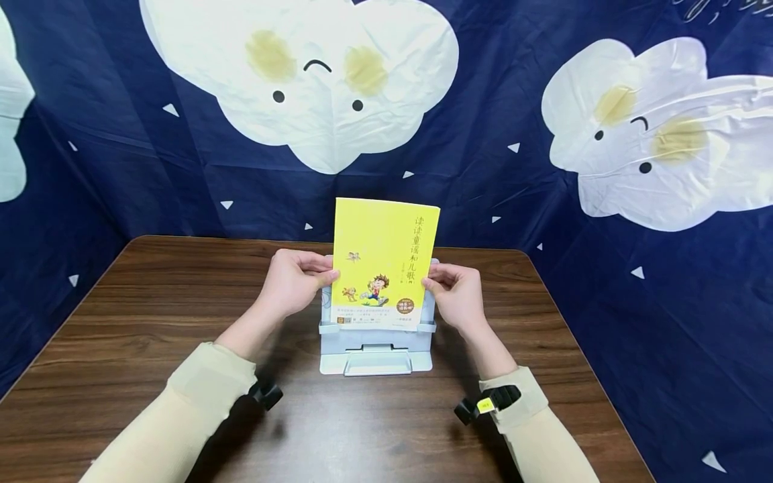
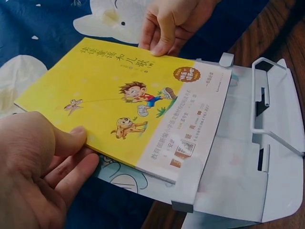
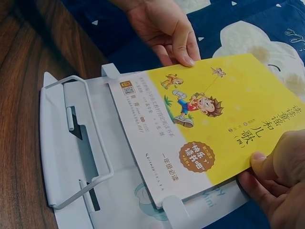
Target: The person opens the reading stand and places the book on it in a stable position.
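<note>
A yellow children's book (image 1: 376,248) with a cartoon boy and dog on its cover leans on a pale blue book stand (image 1: 338,343). My left hand (image 1: 297,280) pinches the book's left edge, thumb on the cover and fingers behind. On the opposite edge my right hand (image 1: 457,293) pinches it the same way. In the left wrist view, the book's lower end sits close to a white corner clip (image 2: 188,186) of the stand. The right wrist view shows the stand's wire-like front support (image 3: 97,143) folded out below the book.
The stand is on a brown wood-grain table (image 1: 181,295). Behind it hangs a dark blue cloth (image 1: 483,100) printed with white clouds and small triangles. Each wrist wears a black camera strap, such as the right one (image 1: 504,397), over a beige sleeve.
</note>
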Available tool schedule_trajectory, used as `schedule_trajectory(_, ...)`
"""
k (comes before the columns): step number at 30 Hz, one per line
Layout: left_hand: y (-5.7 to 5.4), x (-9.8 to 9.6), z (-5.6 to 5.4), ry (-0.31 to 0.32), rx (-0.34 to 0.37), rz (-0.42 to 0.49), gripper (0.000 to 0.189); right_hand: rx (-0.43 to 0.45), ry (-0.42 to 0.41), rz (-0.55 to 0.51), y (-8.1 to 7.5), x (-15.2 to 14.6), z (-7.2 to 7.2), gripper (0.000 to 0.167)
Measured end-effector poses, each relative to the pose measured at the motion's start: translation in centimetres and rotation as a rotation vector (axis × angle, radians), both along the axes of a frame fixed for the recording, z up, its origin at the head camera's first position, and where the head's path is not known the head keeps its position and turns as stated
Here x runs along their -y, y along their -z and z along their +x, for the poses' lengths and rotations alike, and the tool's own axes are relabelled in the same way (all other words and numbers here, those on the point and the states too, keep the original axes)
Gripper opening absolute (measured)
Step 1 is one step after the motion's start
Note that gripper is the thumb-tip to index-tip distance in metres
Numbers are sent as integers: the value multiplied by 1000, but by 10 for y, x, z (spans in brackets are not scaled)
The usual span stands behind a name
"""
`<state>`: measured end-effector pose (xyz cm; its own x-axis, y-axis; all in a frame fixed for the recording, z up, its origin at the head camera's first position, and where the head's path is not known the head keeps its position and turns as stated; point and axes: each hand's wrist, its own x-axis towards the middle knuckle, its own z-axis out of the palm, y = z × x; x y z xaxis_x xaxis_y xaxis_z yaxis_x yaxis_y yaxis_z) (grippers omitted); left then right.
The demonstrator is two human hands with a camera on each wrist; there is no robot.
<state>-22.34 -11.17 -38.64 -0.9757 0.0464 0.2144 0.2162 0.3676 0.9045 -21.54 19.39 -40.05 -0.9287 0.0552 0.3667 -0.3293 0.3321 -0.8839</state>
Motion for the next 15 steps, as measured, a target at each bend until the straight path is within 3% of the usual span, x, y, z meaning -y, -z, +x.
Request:
schedule_trajectory(7,8,0,1,-8,-50,-69,20,-25,12,111,4,-3,3,14)
schedule_trajectory(15,11,0,6,-5,-52,-124,22,-52,36,219,8,-3,8,13)
